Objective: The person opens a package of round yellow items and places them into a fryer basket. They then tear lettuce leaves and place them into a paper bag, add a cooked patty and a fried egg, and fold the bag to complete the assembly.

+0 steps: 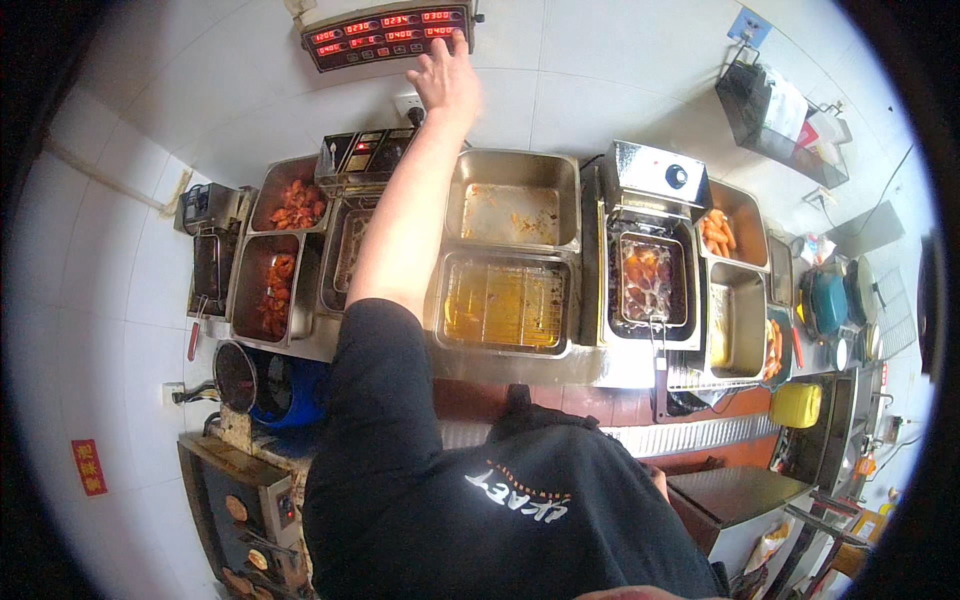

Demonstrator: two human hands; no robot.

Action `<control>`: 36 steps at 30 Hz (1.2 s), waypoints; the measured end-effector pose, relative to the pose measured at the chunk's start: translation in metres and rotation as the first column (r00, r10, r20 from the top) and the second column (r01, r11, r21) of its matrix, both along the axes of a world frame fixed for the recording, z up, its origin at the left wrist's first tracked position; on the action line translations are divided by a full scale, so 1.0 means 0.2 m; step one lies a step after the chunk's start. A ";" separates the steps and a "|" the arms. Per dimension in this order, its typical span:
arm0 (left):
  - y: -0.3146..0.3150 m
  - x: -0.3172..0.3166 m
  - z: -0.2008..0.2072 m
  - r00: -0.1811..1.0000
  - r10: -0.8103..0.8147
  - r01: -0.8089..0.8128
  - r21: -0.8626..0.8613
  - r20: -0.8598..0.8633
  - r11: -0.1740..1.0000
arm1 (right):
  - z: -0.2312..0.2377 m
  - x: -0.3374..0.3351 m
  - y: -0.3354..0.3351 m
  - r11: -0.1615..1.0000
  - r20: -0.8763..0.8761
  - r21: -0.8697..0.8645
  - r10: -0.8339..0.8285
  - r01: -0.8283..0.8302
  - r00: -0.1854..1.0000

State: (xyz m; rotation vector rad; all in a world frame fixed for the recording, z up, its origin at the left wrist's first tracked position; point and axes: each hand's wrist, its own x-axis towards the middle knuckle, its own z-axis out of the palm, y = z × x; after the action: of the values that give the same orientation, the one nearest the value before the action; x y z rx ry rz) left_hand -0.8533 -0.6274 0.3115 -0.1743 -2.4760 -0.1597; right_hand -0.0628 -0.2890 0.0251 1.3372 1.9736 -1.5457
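The left hand (446, 82) is reaching up to the wall, where the timer panel (385, 50) is hanging above the table (600, 368) and showing rows of red digits. One finger is pointing at the right end of its lower row (touching or just short of it, I cannot tell), while the others are bending loosely, half open and gripping nothing. The right hand is not showing clearly; only a patch of skin (660, 482) is peeking past the black shirt (540, 510), so I cannot tell what its fingers are doing. Below the raised arm, metal pans (505, 351) are lining the table. Browned pieces of food (300, 205) are lying at the left, and a wire basket (657, 321) is holding more food in the fryer (655, 175).
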 end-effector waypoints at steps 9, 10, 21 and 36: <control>0.04 0.02 0.02 0.995 0.020 -0.017 -0.029 0.095 0.999 | -0.05 0.19 -0.02 0.988 0.152 0.074 0.121 -0.134 0.981; 0.04 0.03 0.02 0.995 0.013 -0.011 -0.018 0.097 1.000 | -0.11 0.26 -0.01 0.985 0.171 0.071 0.142 -0.156 0.975; 0.32 0.75 -0.25 0.917 -0.375 0.400 0.344 -0.139 0.850 | -0.24 0.66 -0.09 0.991 0.240 0.130 0.011 -0.043 0.971; 1.48 3.32 -0.59 -0.352 -0.903 0.292 0.945 0.247 0.145 | -0.37 1.35 0.04 0.935 0.182 0.155 -0.344 0.318 0.921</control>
State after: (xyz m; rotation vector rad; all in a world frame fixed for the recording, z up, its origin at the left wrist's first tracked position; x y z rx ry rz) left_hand -0.1892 -0.3323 0.1931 -2.0330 -2.5670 -2.2017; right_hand 0.2070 -0.2810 -0.0497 1.8832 1.8072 -1.3651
